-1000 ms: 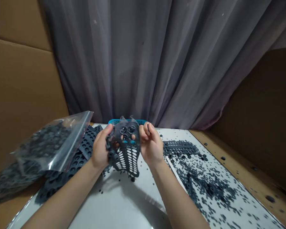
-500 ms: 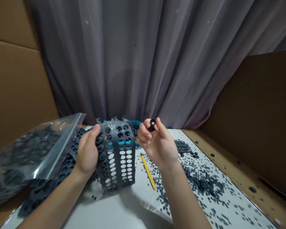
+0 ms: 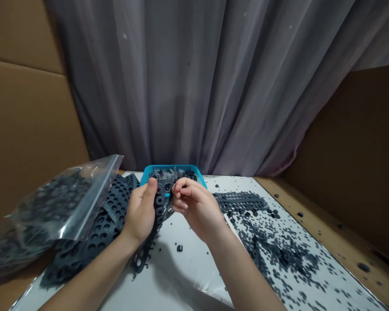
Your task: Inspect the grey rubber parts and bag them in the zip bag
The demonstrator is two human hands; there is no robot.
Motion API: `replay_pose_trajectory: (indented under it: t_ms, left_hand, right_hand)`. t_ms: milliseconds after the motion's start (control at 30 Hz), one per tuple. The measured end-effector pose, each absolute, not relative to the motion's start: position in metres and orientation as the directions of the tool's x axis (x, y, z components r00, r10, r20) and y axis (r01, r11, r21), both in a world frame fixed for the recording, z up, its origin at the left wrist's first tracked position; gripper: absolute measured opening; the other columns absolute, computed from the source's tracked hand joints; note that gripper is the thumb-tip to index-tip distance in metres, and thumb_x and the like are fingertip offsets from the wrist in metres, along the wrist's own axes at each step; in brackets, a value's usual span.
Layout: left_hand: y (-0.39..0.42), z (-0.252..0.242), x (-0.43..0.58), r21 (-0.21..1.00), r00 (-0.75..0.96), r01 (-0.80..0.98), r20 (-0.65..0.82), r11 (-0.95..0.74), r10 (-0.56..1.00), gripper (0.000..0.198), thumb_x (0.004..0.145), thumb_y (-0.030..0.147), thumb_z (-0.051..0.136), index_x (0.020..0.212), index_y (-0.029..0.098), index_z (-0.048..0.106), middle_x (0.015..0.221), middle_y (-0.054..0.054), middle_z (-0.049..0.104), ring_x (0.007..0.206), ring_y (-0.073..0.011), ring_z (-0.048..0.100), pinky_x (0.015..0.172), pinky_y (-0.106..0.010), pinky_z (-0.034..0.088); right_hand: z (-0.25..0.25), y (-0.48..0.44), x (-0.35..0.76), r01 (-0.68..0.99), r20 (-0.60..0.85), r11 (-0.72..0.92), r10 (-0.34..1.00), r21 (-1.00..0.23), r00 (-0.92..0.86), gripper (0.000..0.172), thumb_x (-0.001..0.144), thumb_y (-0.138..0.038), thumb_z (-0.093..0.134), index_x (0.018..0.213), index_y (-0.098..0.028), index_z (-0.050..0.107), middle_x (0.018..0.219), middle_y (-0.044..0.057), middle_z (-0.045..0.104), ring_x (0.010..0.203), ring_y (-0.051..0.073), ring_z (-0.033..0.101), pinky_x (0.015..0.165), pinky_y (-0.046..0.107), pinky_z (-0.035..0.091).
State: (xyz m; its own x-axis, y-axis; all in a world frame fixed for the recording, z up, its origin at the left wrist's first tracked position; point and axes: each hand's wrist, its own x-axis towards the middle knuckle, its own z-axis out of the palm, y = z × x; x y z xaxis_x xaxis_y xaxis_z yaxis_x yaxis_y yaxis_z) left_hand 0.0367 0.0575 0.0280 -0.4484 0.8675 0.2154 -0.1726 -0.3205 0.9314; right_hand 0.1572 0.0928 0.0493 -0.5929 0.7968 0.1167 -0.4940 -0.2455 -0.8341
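Observation:
My left hand [image 3: 141, 212] is closed round a dark rubber sheet [image 3: 151, 242] punched with holes and ring-shaped pieces, held edge-on over the white table [image 3: 188, 276]. My right hand [image 3: 196, 206] meets it from the right, fingertips pinched on the sheet's upper edge near my left thumb. Below the hands, the sheet's lower end trails down to the table. One small black ring [image 3: 179, 248] lies loose on the white surface just under my hands.
A blue basket [image 3: 197, 172] with dark pieces stands behind the hands. Stacked rubber sheets [image 3: 97, 224] and a clear bag of rings [image 3: 48, 203] lie left. Several loose rings and scraps [image 3: 272, 246] cover the right side. Cardboard walls and a grey curtain enclose the table.
My right hand, which held a single ring up apart from the sheet, has come back to the sheet and pinches it. The sheet has turned edge-on and lower. A ring now lies on the table.

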Motion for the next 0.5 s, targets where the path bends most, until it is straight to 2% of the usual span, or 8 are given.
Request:
replay_pose_trajectory:
  t_ms: [67, 133, 233, 300, 367, 500]
  left_hand:
    - [0.057, 0.028, 0.040, 0.944, -0.459, 0.036, 0.308, -0.329, 0.833, 0.048, 0.075, 0.056, 0.051, 0.047, 0.018, 0.045, 0.045, 0.004, 0.039, 0.046, -0.0102, 0.033, 0.044, -0.023, 0.027]
    - [0.056, 0.029, 0.041, 0.920, -0.441, 0.177, 0.391, -0.349, 0.808, 0.049, 0.079, 0.057, 0.045, 0.049, 0.018, 0.045, 0.047, 0.003, 0.038, 0.049, -0.0109, 0.032, 0.047, -0.023, 0.027]
    - [0.055, 0.030, 0.042, 0.884, -0.386, 0.233, 0.467, -0.406, 0.795, 0.043, 0.080, 0.049, 0.049, 0.050, 0.018, 0.043, 0.050, 0.003, 0.035, 0.052, -0.0117, 0.031, 0.050, -0.023, 0.026]
    - [0.054, 0.031, 0.042, 0.873, -0.350, 0.241, 0.485, -0.423, 0.801, 0.040, 0.080, 0.044, 0.052, 0.050, 0.018, 0.043, 0.050, 0.004, 0.033, 0.052, -0.0117, 0.029, 0.050, -0.024, 0.025]
    - [0.053, 0.031, 0.043, 0.868, -0.321, 0.253, 0.492, -0.428, 0.809, 0.040, 0.081, 0.041, 0.051, 0.050, 0.018, 0.042, 0.050, 0.004, 0.033, 0.051, -0.0115, 0.028, 0.049, -0.024, 0.024]
    - [0.052, 0.033, 0.044, 0.879, -0.305, 0.173, 0.477, -0.445, 0.824, 0.043, 0.081, 0.042, 0.051, 0.047, 0.018, 0.039, 0.050, 0.004, 0.033, 0.051, -0.0108, 0.028, 0.049, -0.024, 0.024]
  right_hand:
    - [0.044, 0.091, 0.153, -0.432, 0.204, -0.005, 0.876, -0.902, -0.436, 0.011, 0.077, -0.018, 0.043, 0.072, -0.016, 0.053, 0.060, -0.003, 0.041, 0.050, 0.007, 0.031, 0.050, 0.022, 0.022]
    - [0.042, 0.088, 0.153, -0.279, 0.349, 0.262, 0.875, -0.924, -0.335, 0.018, 0.084, -0.026, 0.040, 0.077, -0.017, 0.055, 0.061, -0.003, 0.041, 0.055, 0.009, 0.035, 0.053, 0.024, 0.026]
    - [0.044, 0.083, 0.157, 0.009, 0.547, 0.590, 0.754, -0.807, -0.364, 0.025, 0.089, -0.030, 0.036, 0.071, -0.019, 0.047, 0.065, -0.002, 0.043, 0.062, 0.011, 0.039, 0.059, 0.025, 0.028]
    - [0.047, 0.081, 0.161, 0.156, 0.580, 0.699, 0.680, -0.698, -0.448, 0.026, 0.090, -0.030, 0.034, 0.068, -0.019, 0.041, 0.067, -0.001, 0.043, 0.063, 0.012, 0.039, 0.060, 0.026, 0.027]
    - [0.049, 0.080, 0.163, 0.249, 0.539, 0.731, 0.651, -0.635, -0.535, 0.026, 0.091, -0.032, 0.033, 0.069, -0.020, 0.037, 0.068, -0.001, 0.043, 0.061, 0.011, 0.038, 0.057, 0.026, 0.025]
    - [0.050, 0.083, 0.167, 0.294, 0.477, 0.742, 0.630, -0.603, -0.612, 0.027, 0.089, -0.038, 0.037, 0.070, -0.020, 0.036, 0.066, -0.002, 0.044, 0.057, 0.011, 0.036, 0.055, 0.026, 0.020]
